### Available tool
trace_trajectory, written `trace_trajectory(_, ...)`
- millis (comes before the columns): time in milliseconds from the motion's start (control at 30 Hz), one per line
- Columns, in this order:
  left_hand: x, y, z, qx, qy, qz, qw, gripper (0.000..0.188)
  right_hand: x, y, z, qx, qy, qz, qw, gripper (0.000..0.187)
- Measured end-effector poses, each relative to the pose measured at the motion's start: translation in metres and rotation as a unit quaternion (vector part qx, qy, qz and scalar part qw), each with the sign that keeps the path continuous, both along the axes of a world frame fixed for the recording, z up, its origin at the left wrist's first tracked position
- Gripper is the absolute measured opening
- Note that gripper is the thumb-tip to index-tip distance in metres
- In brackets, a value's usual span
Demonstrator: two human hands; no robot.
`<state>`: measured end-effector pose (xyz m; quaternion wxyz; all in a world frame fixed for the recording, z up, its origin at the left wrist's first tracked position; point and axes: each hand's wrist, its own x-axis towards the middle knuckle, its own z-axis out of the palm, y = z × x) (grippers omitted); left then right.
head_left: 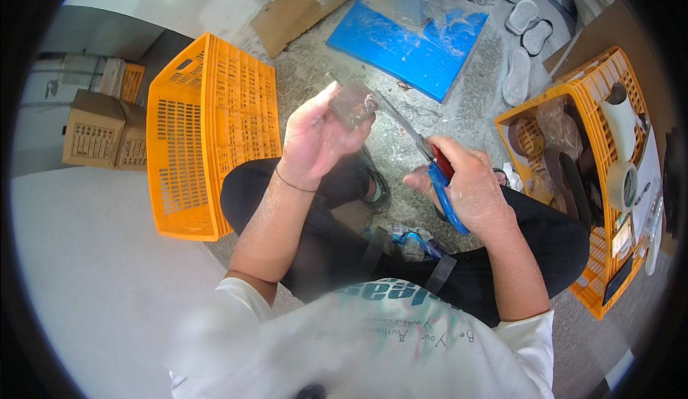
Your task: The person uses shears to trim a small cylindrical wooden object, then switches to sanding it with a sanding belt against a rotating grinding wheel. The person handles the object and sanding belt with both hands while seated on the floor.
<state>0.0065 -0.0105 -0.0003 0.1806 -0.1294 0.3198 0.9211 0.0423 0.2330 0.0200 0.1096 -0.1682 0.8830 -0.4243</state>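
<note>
Left hand (315, 137) grips a clear piece (352, 103) raised so scissors (430, 159), clasped in right hand (466, 184), reach its edge.

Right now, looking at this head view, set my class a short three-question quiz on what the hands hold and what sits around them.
1. True or false: the right hand holds scissors with red and blue handles.
2. What does the left hand hold up? A) roll of tape B) small clear-wrapped piece C) brush
3. Which orange crate has things in it: the one at the person's left or right?

Key: 1 true; 2 B, the small clear-wrapped piece; 3 the right one.
</note>
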Motion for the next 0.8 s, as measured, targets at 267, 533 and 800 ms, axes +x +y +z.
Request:
trace_trajectory(267,0.003,-0.003,0.000,-0.031,0.005,-0.003,1.000,0.043,-0.002,-0.006,-0.008,0.027,0.062,0.002,0.998,0.052)
trace_trajectory(533,0.002,-0.001,-0.004,-0.026,0.013,-0.016,0.999,0.043,0.000,-0.005,-0.011,0.067,0.046,0.001,0.997,0.040)
trace_trajectory(800,0.004,0.012,0.001,-0.062,-0.016,0.061,0.996,0.046,0.001,-0.008,0.003,0.010,-0.029,0.003,1.000,0.070)
